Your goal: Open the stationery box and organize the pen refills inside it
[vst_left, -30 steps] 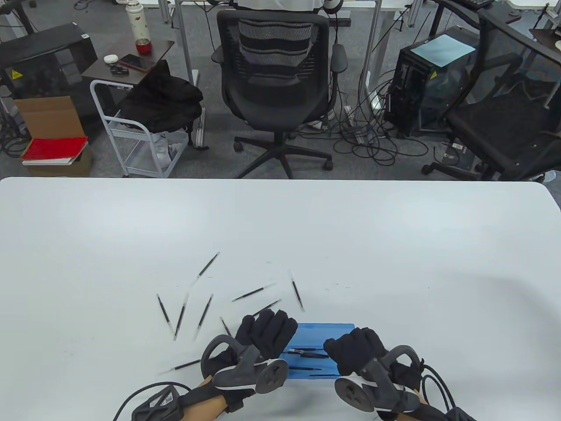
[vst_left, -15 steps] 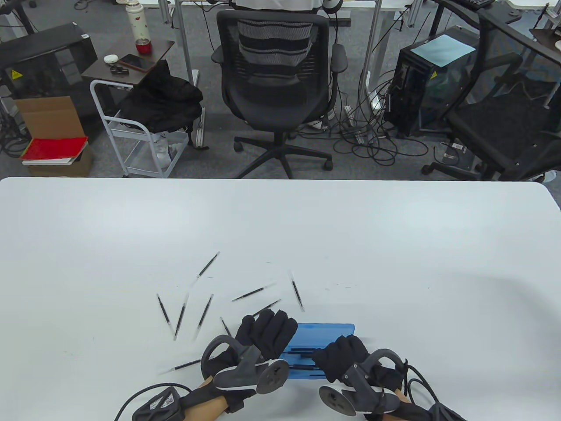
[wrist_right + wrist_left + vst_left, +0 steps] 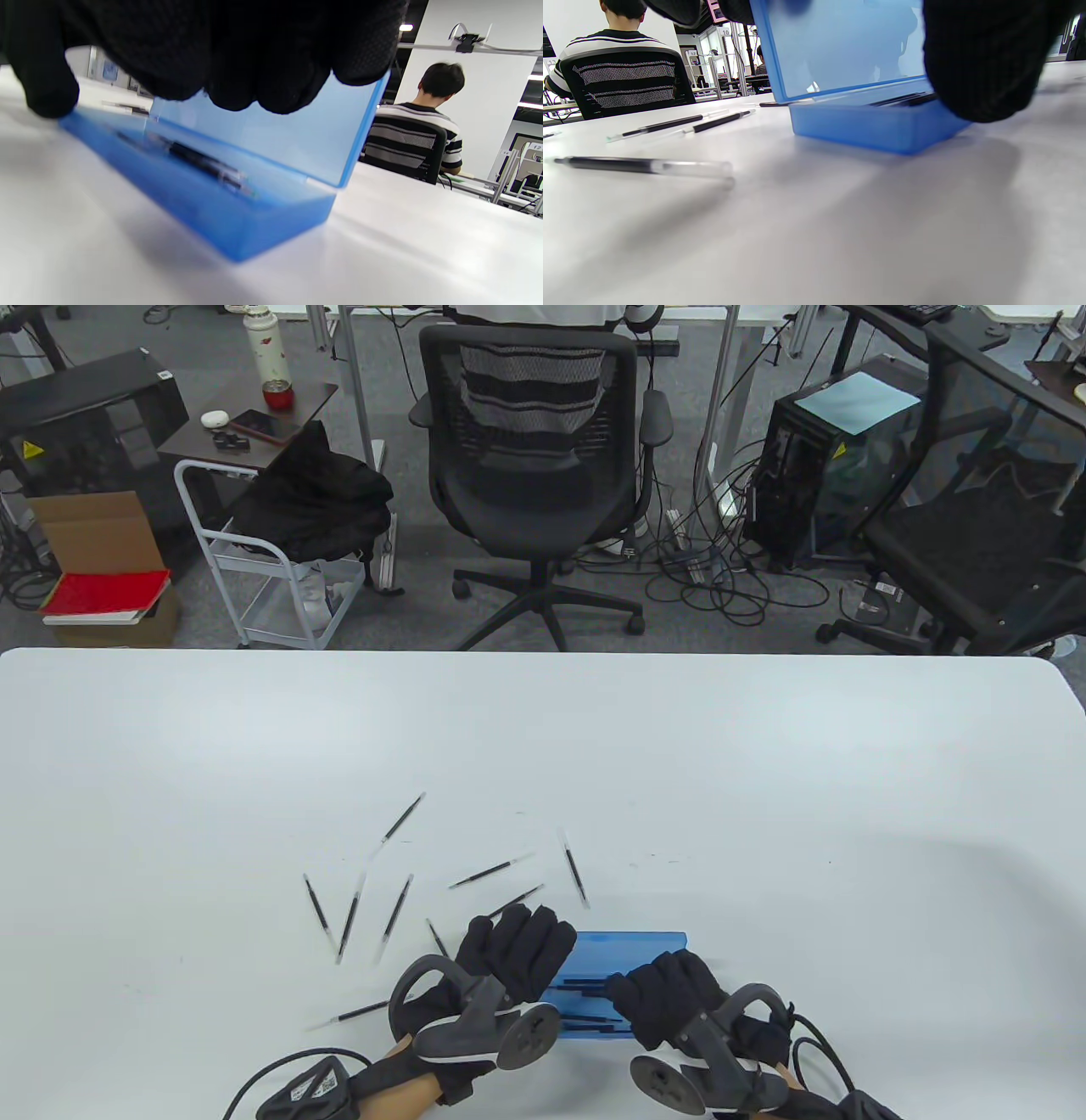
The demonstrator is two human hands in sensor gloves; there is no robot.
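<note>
The left hand (image 3: 515,948) is holding up the lid of the blue stationery box (image 3: 632,943) on the table (image 3: 764,780). The right hand (image 3: 666,994) is hanging over the refills inside (image 3: 193,159) with curled fingers; whether it is gripping one, I cannot tell.

The box (image 3: 237,228) is translucent blue plastic, smooth; the gloves (image 3: 517,946) are matt black knit; the table (image 3: 764,780) is smooth matt white.
</note>
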